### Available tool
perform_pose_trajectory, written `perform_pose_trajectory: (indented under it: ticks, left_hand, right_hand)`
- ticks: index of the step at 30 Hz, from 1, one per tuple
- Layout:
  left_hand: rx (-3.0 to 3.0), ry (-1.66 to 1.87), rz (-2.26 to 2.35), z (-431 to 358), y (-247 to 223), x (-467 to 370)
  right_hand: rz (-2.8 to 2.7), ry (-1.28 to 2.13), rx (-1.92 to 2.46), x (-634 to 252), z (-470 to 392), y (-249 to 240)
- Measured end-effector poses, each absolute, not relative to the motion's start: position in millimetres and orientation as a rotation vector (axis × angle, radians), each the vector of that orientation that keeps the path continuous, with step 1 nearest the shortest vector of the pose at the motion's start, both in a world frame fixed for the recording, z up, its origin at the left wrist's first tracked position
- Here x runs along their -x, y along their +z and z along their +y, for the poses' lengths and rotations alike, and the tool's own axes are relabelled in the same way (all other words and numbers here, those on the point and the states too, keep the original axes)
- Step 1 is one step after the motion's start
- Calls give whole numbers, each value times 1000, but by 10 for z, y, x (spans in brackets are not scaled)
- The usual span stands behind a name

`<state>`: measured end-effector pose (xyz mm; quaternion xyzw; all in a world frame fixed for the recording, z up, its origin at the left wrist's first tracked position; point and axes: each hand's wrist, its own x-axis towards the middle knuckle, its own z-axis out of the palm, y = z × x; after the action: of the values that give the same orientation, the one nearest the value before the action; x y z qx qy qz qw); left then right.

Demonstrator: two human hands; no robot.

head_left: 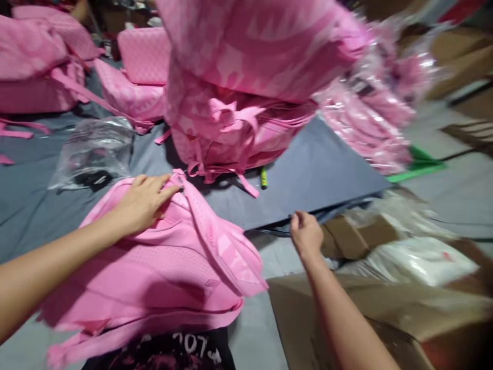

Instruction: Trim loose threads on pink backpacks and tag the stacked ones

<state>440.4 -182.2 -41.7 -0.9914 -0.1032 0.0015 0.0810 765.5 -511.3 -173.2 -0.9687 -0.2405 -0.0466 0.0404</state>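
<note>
A pink backpack (181,267) lies at the table's near edge, its back panel and a shoulder strap facing me. My left hand (144,203) rests over its upper edge, fingers curled on the pink fabric beside the strap. Away to the right, my right hand (306,231) is at the border of the dark table cover (339,159), with thumb and fingers pinched together. A small dark bit shows at those fingertips, too blurred to name. Past the backpack, larger pink camouflage bags (239,128) are stacked with straps hanging down.
A clear plastic bag (94,151) with dark contents lies at the left. A yellow-green tube (264,178) is near the stack. More pink bags (31,67) stand at the back left. Plastic-wrapped pink goods (365,118) and a cardboard box (354,236) are at the right.
</note>
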Motion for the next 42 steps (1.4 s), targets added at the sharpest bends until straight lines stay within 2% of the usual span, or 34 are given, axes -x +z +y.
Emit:
perform_pose_trajectory:
  ticks: [3,9,15,18,21,25,28,33,42]
  left_hand:
    - [2955,9,-391,-1886,-394,-4403]
    - [2872,-9,-641,-1956,-383,-4363]
    - [2920,42,-614,-1913,-405,-4380]
    - [2937,25,-589,-1897,-421,-4388]
    - [2950,22,-579,-1899,-421,-4385]
    - [2947,27,-571,-1900,-405,-4364]
    - [2958,25,-531,-1882,-402,-4335]
    - [2986,-53,-493,-1859,-407,-4306]
    - [2983,9,-493,-1862,-352,-4318]
  right_hand:
    - [-821,-173,2812,-7705,-4546,-1643]
    - [-925,37,2750,-7762,-3737,-1652]
    - [-732,-90,2676,-7599,-3991,-1366]
    - [-471,-375,2382,-7179,-4241,-1030]
    - [-511,-520,2070,-6601,-4395,-667]
    - [-777,-128,1943,-5976,-4339,-352]
    - [-1266,126,1905,-5768,-4110,-269]
    - [-1797,176,1724,-5716,-3682,-248]
    - [-2017,260,1755,-5729,-3487,-201]
